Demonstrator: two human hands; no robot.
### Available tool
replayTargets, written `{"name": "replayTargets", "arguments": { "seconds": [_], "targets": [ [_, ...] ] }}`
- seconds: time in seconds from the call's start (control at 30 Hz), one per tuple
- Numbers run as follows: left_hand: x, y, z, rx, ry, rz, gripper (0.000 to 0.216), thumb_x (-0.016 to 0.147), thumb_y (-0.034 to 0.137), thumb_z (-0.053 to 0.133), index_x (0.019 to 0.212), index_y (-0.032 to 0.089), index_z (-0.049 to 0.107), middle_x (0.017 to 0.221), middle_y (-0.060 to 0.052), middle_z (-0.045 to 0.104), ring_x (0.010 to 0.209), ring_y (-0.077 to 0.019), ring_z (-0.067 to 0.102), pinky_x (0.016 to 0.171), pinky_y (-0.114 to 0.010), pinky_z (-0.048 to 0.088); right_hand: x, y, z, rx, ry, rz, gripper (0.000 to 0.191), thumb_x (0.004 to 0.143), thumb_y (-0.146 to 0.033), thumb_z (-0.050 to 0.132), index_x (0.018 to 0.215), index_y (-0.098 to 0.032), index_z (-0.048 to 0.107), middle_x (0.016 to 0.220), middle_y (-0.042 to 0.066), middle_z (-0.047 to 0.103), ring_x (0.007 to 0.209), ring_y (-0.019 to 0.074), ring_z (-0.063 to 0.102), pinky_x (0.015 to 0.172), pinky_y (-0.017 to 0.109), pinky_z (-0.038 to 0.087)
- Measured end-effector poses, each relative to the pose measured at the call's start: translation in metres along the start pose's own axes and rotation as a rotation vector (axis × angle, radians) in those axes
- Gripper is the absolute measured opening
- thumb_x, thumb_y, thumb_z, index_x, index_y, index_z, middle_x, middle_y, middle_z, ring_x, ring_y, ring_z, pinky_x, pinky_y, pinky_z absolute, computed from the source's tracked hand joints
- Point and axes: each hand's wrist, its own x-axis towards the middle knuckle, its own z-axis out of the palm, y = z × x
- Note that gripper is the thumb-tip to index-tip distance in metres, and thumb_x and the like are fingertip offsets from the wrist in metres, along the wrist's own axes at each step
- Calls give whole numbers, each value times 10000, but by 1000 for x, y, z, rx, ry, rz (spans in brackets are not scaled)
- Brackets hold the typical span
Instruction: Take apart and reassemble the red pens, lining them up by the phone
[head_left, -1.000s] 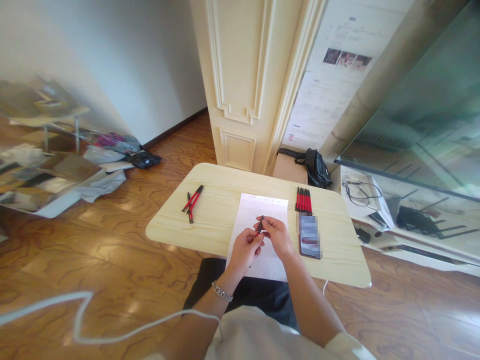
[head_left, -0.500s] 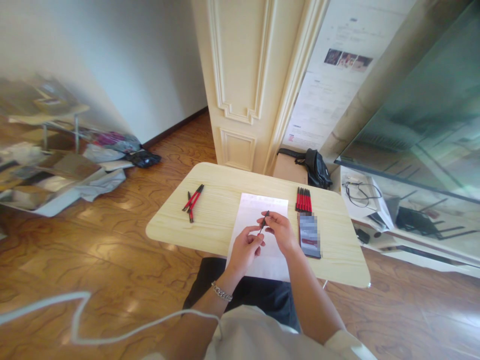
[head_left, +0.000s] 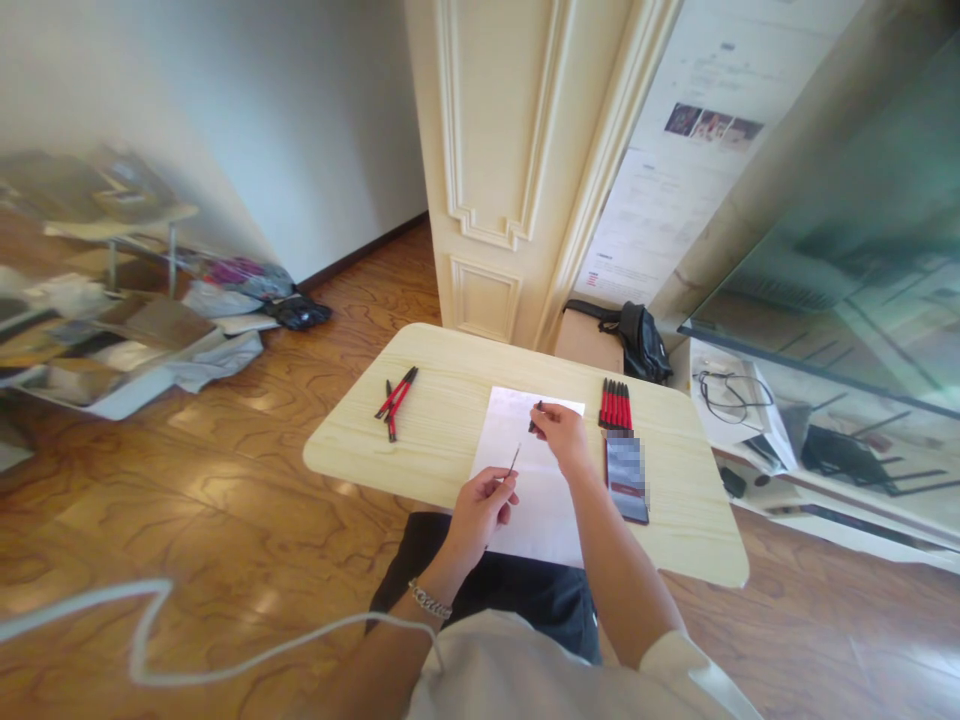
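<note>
Nearest the worktop's near edge, the left hand [head_left: 484, 502] pinches the lower end of a thin dark pen refill [head_left: 514, 459] between thumb and fingertips, its tip slanting up and away over the white sheet of paper [head_left: 534, 505]. The refill looks very light, thin and springy. It would likely bend or slip if squeezed at mid-length, so a fingertip pinch near one end seems the safest hold.

A little farther in, the right hand [head_left: 562, 437] is closed on a short black pen piece [head_left: 537, 413], apart from the refill. It is too small to tell whether it is a barrel or a cap, but it looks rigid, smooth and light.

A dark flat phone [head_left: 627, 478] lies just right of the sheet on the pale wooden worktop [head_left: 442, 445]. Towards the far right corner sits a neat row of red-and-black pens [head_left: 615, 403], and three loose red-and-black pens [head_left: 396, 393] lie near the far left.
</note>
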Motion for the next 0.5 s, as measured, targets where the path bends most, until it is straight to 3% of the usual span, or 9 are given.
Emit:
{"name": "replayTargets", "arguments": {
  "seconds": [0.1, 0.23, 0.37, 0.5],
  "targets": [
    [-1, 1, -6, -16, 28, -15, 405, 710, 485, 690, 939, 157, 630, 627, 6, 602, 385, -64, 458, 351, -178, 208, 1, 16, 20, -400, 34, -26, 296, 730, -356, 675, 966, -189, 610, 674, 10, 674, 621, 153, 602, 606, 263, 412],
    [-1, 2, -10, -34, 58, -13, 410, 718, 479, 691, 953, 150, 623, 630, 9, 592, 390, -60, 453, 357, -176, 203, -1, 24, 43, -754, 37, -112, 133, 792, -327, 613, 815, -196, 607, 762, 46, 687, 722, 173, 611, 653, 269, 388],
    [1, 2, -11, -61, 56, -6, 387, 741, 465, 680, 953, 147, 617, 624, 12, 576, 383, -52, 432, 359, -176, 182, 1, 24, 51, -871, 4, -131, 144, 817, -327, 581, 764, -196, 604, 778, 63, 681, 726, 185, 604, 651, 277, 370],
    [2, 3, -10, -75, 56, 5, 374, 742, 461, 682, 944, 153, 616, 628, 16, 577, 389, -50, 433, 362, -172, 182, -2, 21, 46, -792, 15, -175, 181, 831, -362, 565, 781, -194, 606, 770, 50, 674, 708, 171, 587, 649, 267, 366]
  ]
}}
